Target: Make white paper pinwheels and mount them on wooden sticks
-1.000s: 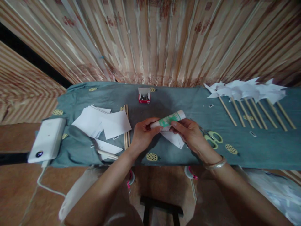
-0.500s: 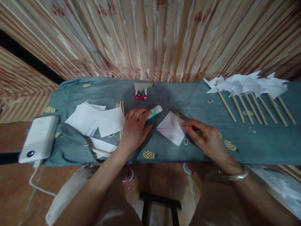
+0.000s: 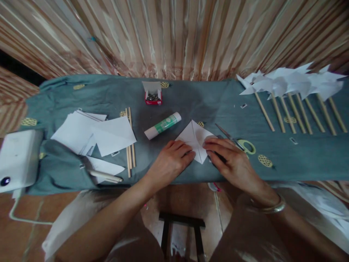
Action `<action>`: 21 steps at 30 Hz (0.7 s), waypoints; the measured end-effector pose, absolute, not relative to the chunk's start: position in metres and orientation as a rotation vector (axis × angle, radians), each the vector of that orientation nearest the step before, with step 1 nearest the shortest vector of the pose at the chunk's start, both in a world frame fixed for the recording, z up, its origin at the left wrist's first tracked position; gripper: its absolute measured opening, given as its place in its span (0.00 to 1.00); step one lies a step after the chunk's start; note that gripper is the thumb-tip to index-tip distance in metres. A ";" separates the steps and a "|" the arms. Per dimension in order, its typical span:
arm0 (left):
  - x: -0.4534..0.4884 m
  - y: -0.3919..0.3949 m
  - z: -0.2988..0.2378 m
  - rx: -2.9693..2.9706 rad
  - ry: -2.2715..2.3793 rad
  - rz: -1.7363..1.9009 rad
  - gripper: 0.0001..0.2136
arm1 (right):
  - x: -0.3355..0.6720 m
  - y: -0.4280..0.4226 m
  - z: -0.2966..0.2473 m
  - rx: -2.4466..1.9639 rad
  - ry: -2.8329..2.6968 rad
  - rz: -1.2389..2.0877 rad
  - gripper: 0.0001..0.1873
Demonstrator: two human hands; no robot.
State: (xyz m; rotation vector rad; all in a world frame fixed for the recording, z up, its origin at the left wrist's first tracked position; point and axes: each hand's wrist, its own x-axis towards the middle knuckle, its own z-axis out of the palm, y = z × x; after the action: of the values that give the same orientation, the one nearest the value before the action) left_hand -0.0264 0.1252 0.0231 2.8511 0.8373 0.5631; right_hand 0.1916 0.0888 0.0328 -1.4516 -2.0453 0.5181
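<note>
A small square of white paper point(image 3: 195, 135) lies turned like a diamond on the cloth, with cut lines or creases running toward its middle. My left hand point(image 3: 173, 160) grips its left lower edge, fingers pressed together. At the right corner my right hand point(image 3: 231, 158) pinches the paper and bends that side slightly up; its fingertips cover the corner. Just beyond my left hand lies a green and white glue stick point(image 3: 163, 125), touched by neither hand. Scissors point(image 3: 247, 146) with light green handles rest beside my right hand, partly hidden by it.
White paper sheets point(image 3: 73, 131) and wooden sticks point(image 3: 129, 145) lie to the left, near a white device point(image 3: 19, 156) with a cable. An open red box point(image 3: 153, 97) of small metal pieces stands at the back. Several paper pinwheels point(image 3: 297, 85) on sticks lie far right.
My left hand has left the glue stick and moved right onto the paper. My right hand remains at the paper's right corner. The view has shifted, and the scissors now show.
</note>
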 end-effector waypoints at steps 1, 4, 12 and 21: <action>-0.026 0.125 0.023 2.847 0.837 0.563 0.08 | 0.192 0.089 0.033 -1.450 -2.042 0.520 0.12; -0.026 0.125 0.022 2.800 0.846 0.614 0.07 | 0.191 0.088 0.032 -1.453 -2.004 0.544 0.11; -0.022 0.120 0.021 2.573 0.881 0.751 0.09 | 0.181 0.085 0.027 -1.490 -1.741 0.802 0.04; -0.023 0.113 0.022 2.423 0.934 0.769 0.10 | 0.171 0.088 0.022 -1.522 -1.678 0.758 0.03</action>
State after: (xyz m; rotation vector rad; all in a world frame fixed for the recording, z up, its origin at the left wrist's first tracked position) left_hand -0.0229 0.1134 0.0219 2.4232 0.9339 0.7691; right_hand 0.1708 0.0881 0.0219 -1.5216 -1.6778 0.7577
